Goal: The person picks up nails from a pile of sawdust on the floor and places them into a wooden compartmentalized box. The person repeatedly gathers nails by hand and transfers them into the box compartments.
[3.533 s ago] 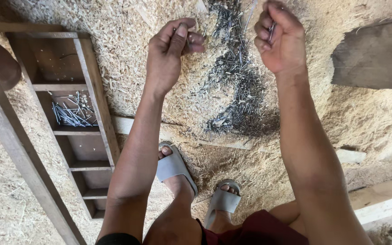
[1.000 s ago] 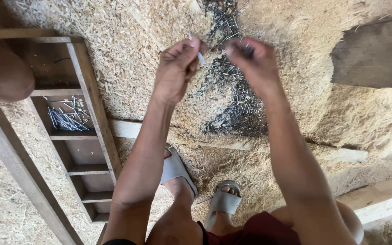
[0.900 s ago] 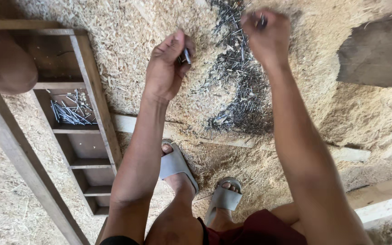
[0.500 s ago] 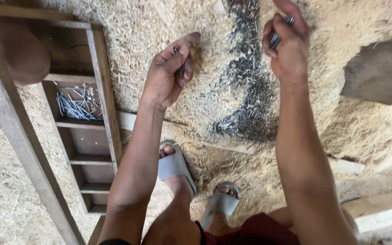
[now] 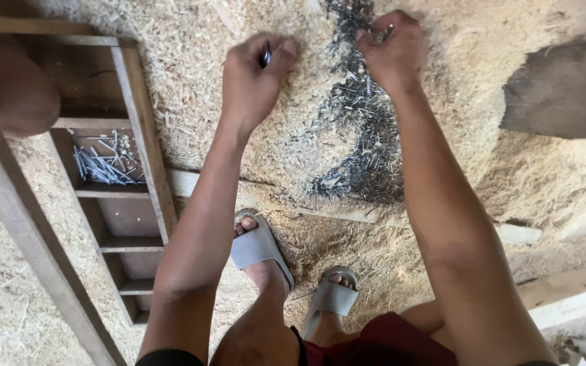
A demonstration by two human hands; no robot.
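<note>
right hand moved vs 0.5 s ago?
Yes. The right hand has dropped from beyond the nail pile onto its far end, fingers in the nails.

A dark, scattered heap of small metal nails is lying across the sawdust, while a few nails, apparently gathered in a bunch, are sticking out of the left hand's closed fingers.

Floor: covered in pale sawdust and wood shavings. Dark heap of nails at centre. Left of the heap, a wooden compartment tray; right of it, a dark board; just below it, a pale plank.
</note>
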